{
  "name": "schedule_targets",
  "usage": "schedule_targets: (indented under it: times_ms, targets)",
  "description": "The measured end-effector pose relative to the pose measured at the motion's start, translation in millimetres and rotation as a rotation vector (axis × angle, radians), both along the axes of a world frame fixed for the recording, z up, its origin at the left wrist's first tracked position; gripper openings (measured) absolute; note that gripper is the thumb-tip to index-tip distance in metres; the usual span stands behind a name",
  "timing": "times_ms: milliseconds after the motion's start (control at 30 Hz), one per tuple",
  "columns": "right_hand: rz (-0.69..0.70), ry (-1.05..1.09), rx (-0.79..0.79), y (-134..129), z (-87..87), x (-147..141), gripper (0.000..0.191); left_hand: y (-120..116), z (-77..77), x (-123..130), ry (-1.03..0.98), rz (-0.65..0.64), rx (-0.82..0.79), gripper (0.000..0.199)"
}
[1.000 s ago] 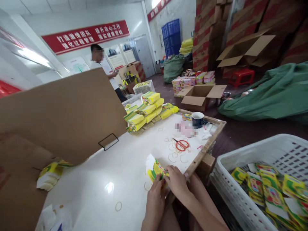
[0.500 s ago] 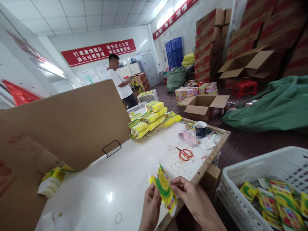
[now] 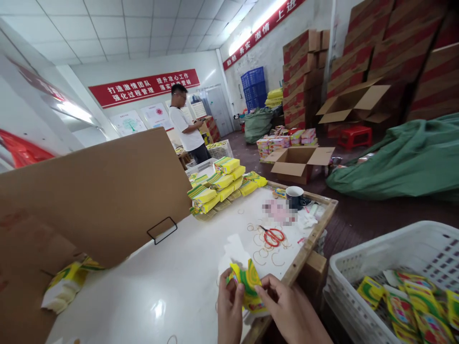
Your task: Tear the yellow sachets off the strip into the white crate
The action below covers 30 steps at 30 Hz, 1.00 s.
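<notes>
A yellow and green printed packet (image 3: pixel 249 286) is held between both hands over the near right edge of the white table (image 3: pixel 143 286). My left hand (image 3: pixel 229 303) pinches its left side, thumb toward me. At its right side, the fingers of my right hand (image 3: pixel 281 301) are closed on the edge. White paper (image 3: pixel 234 248) lies on the table just behind the packet. Red-handled scissors (image 3: pixel 273 237) rest among loose rubber bands beyond my hands. Farther back stands a pile of yellow packet bundles (image 3: pixel 218 186).
A white basket (image 3: pixel 390 248) of packets stands at the right. A dark mug (image 3: pixel 294 197) sits near the table's far right corner. Large cardboard (image 3: pixel 100 191) rises along the left, with a packet bundle (image 3: pixel 64 286) beside it. A person (image 3: pixel 188 126) stands beyond the table.
The packet has turned and looks more folded between my hands. More white paper shows behind it. The person beyond the table appears farther right, and the camera view has shifted slightly.
</notes>
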State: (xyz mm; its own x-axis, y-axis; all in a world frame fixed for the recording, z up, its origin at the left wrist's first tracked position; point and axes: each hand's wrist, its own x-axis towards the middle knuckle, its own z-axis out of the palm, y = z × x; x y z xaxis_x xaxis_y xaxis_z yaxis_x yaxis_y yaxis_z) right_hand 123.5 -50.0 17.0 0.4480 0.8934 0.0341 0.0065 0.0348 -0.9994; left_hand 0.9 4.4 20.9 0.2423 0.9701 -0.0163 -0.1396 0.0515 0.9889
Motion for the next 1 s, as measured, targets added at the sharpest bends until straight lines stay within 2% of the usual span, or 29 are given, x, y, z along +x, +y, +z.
schedule_targets:
  times_ms: [67, 133, 167, 267, 367, 500, 600, 700, 767, 867, 933, 1000]
  targets:
    - [-0.014, -0.085, -0.004, -2, 2.9, 4, 0.028, -2, -3.0, 1, 0.006, 0.007, 0.048, 0.064]
    - [0.037, -0.098, 0.003, -5, 8.2, 11, 0.022, -5, -3.4, 0, -0.009, -0.026, 0.044, 0.072]
    - [0.072, -0.085, 0.013, -6, 10.4, 14, 0.024, -6, -2.4, -1, -0.022, -0.056, 0.037, 0.074]
    - [0.173, -0.017, 0.059, -7, 10.3, 23, 0.049, -6, 3.5, -7, -0.065, -0.197, 0.024, 0.078]
    - [0.266, 0.019, 0.098, -4, 2.1, 30, 0.053, -3, 8.5, -17, -0.094, -0.355, -0.023, 0.074]
    - [0.396, 0.018, 0.105, -2, -5.3, 37, 0.036, 0, 7.0, -29, -0.117, -0.542, -0.092, 0.061]
    - [0.438, -0.005, 0.084, -5, -1.7, 43, 0.033, -3, 4.4, -30, -0.138, -0.647, -0.143, 0.054]
    - [0.423, -0.036, 0.116, -7, 5.1, 47, 0.035, -9, 4.5, -24, -0.159, -0.651, -0.154, 0.051]
    - [0.374, -0.008, 0.156, -6, 8.0, 46, 0.036, -13, 5.2, -19, -0.171, -0.599, -0.130, 0.065]
    - [0.337, 0.063, 0.192, -3, 9.7, 45, 0.050, -15, 4.7, -14, -0.152, -0.537, -0.122, 0.094]
    - [0.355, 0.015, 0.211, -2, 10.5, 46, 0.046, -15, 2.7, -13, -0.107, -0.532, -0.110, 0.088]
    - [0.352, -0.085, 0.244, -3, 11.5, 50, 0.040, -13, -0.4, -14, -0.050, -0.514, -0.062, 0.072]
